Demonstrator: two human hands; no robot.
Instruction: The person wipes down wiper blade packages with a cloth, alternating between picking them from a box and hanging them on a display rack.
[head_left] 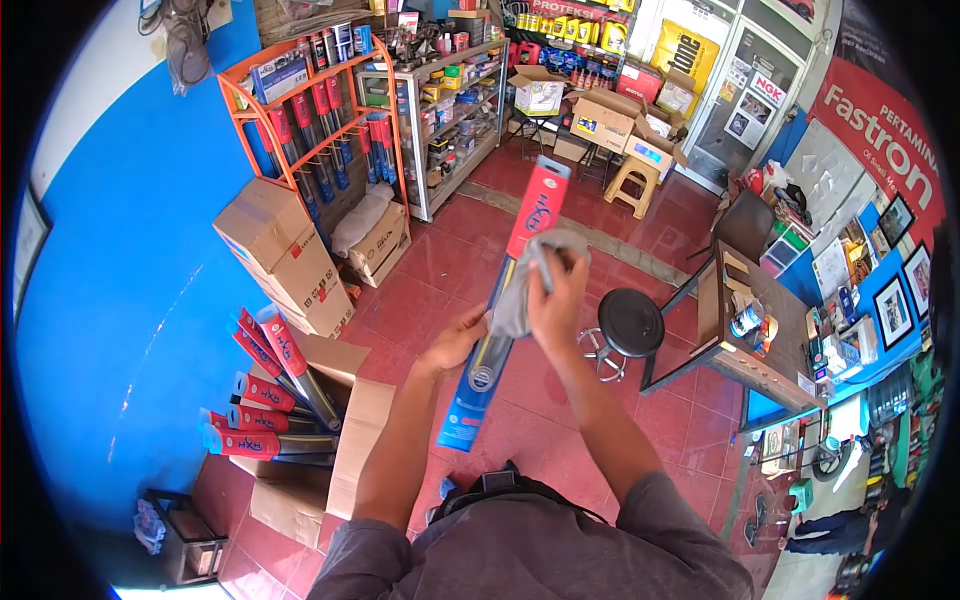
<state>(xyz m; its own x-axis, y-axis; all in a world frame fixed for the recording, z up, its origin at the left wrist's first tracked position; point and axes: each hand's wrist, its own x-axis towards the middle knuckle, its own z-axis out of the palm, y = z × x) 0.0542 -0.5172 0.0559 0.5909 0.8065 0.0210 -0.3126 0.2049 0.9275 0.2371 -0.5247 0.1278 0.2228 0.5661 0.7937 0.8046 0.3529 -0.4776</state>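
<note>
A long, narrow red and blue package [540,208] with a clear middle section is held up at a tilt in front of me. My left hand [456,340] grips it by the side near its middle. Bunched in my right hand [557,295] is a grey cloth [513,303], which lies against the package's front and hides part of it. To my left, several similar packages [287,350] stick out of an open cardboard box [362,440].
An orange rack [232,95] with more such packages stands by the blue wall, near stacked cartons [285,250] and a glass cabinet [420,150]. On the right are a black round stool [630,322] and a wooden table [765,340]. Farther back is a yellow stool [630,183].
</note>
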